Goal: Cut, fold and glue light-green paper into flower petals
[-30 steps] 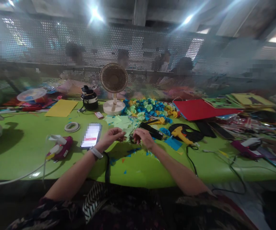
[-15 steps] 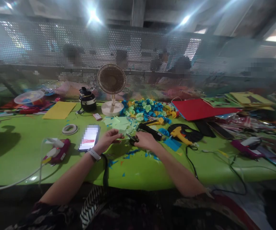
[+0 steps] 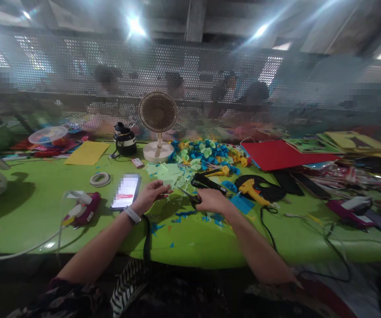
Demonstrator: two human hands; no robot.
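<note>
"Now that we have the green tabletop before us, what does our right hand have?"

"It grips a pair of scissors by the dark handles. We see them around the middle of the tabletop, back from its near edge, blades pointing toward our left hand."

"And that left hand?"

"Its thumb and fingertips are drawn together, but we cannot tell whether a bit of paper is pinched there. A pale wristband sits at the wrist."

"What lies around our hands?"

"Just beyond them, light green paper; behind that, a heap of folded paper toward the tabletop's far edge. Blue scraps are scattered closer to the near edge."

"Anything to the left?"

"A phone lies just beside our left hand, and past it a roll of tape. Near the far edge stand a fan and a bottle."

"To the right?"

"A yellow glue gun, and farther back a red sheet."
</note>
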